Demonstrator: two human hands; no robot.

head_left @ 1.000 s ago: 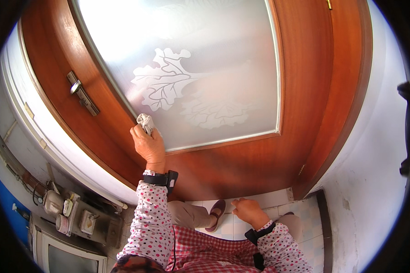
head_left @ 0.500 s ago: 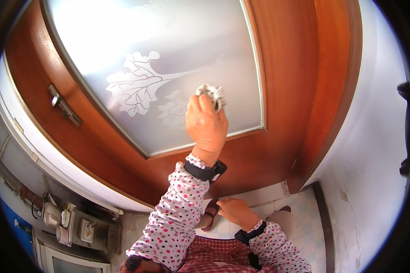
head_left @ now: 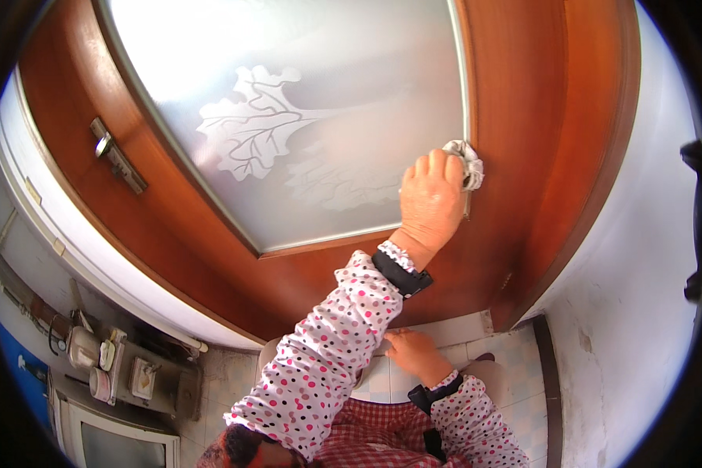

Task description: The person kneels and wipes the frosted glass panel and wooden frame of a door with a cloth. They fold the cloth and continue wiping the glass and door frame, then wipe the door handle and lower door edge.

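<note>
Two hands are in view, both mine. My left hand (head_left: 430,201) is closed around a crumpled pale cloth (head_left: 469,168), with the back of the hand toward me and the fingertips largely hidden. The cloth is at the right edge of the frosted glass pane (head_left: 343,140), where the glass meets the reddish-brown wooden door (head_left: 515,117). My right hand (head_left: 418,355) is low, well apart from the cloth, in front of the bottom of the door. Its fingers are loosely bent; I cannot tell whether it holds anything.

The pane bears a white leaf design (head_left: 253,125) left of my left hand. A metal door handle (head_left: 117,154) is mounted on the left side of the door. I record a dotted sleeve (head_left: 320,351) on each arm, a black band (head_left: 399,271) at each wrist and a red checked garment (head_left: 378,421) below. A white wall (head_left: 616,351) stands to the right.
</note>
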